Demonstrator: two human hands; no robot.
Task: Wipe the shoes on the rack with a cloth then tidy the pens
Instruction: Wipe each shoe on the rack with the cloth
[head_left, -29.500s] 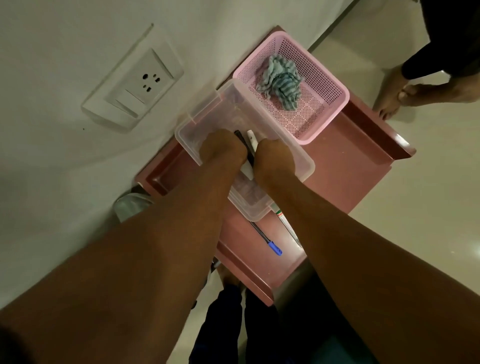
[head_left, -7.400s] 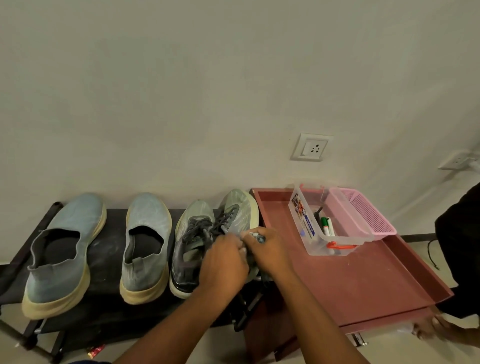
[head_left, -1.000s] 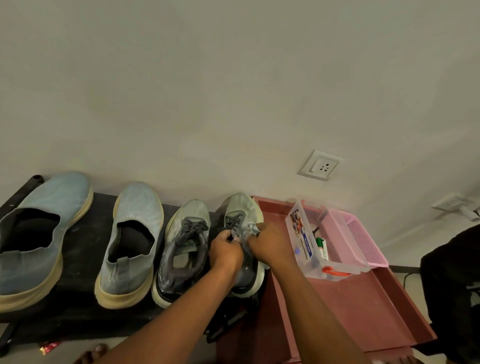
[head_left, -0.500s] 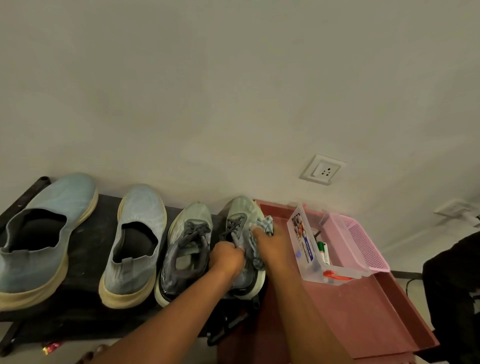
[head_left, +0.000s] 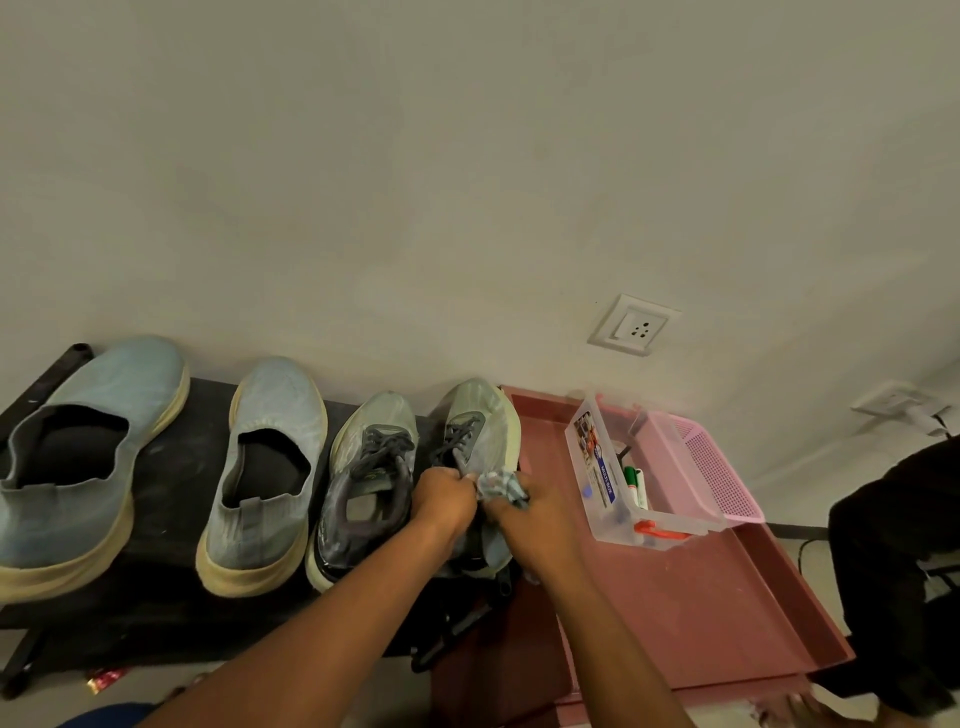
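Observation:
Several shoes stand on a black rack (head_left: 171, 488): two blue slip-ons (head_left: 88, 452) (head_left: 270, 467) at the left, then two grey-green laced sneakers (head_left: 369, 467) (head_left: 480, 421). My left hand (head_left: 441, 501) grips the rightmost sneaker at its laces. My right hand (head_left: 530, 519) holds a bunched blue-grey cloth (head_left: 498, 486) against that shoe's side. To the right, a clear plastic box (head_left: 602, 473) holds pens (head_left: 636, 486).
The clear box and a pink mesh basket (head_left: 711, 467) sit on a red-brown tray table (head_left: 701, 608) next to the rack. A wall socket (head_left: 634, 325) is above. Another person in dark clothes (head_left: 893, 571) sits at the right edge, with a foot on the floor.
My right hand with the cloth has slid back down the side of the rightmost sneaker, towards me. My left hand keeps its hold at the laces.

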